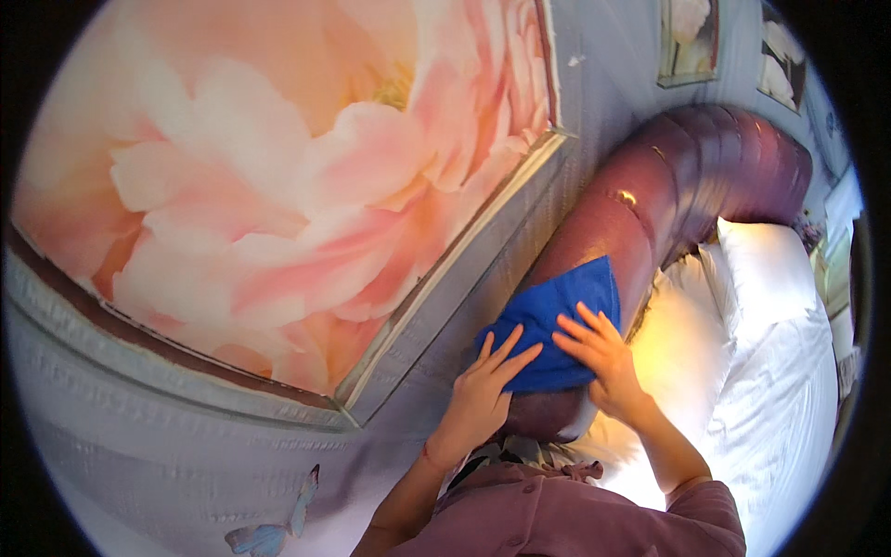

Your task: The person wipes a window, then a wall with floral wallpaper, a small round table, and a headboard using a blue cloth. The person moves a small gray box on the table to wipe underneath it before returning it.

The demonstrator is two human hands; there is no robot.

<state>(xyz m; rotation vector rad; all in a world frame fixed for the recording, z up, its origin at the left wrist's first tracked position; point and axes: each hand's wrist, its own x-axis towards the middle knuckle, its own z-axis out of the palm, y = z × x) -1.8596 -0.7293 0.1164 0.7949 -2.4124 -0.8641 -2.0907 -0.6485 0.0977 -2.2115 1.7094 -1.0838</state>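
A blue cloth (pixel 557 313) lies spread over the near end of a maroon padded headboard (pixel 633 216) that looks like leather. My left hand (pixel 484 390) rests at the cloth's lower left, its fingers apart and reaching onto the fabric. On the cloth's right side, my right hand (pixel 605 362) lies with its fingers spread. Both hands appear to press flat on the cloth, without a grasp on it. The headboard surface under the cloth is hidden.
Beside the headboard, a bed with white sheets (pixel 773 390) holds white pillows (pixel 766 271). A large framed flower picture (pixel 299 195) hangs on the grey wall (pixel 174 445) at left. Smaller framed pictures (pixel 689 38) hang farther off. A butterfly decoration (pixel 278 526) is at lower left.
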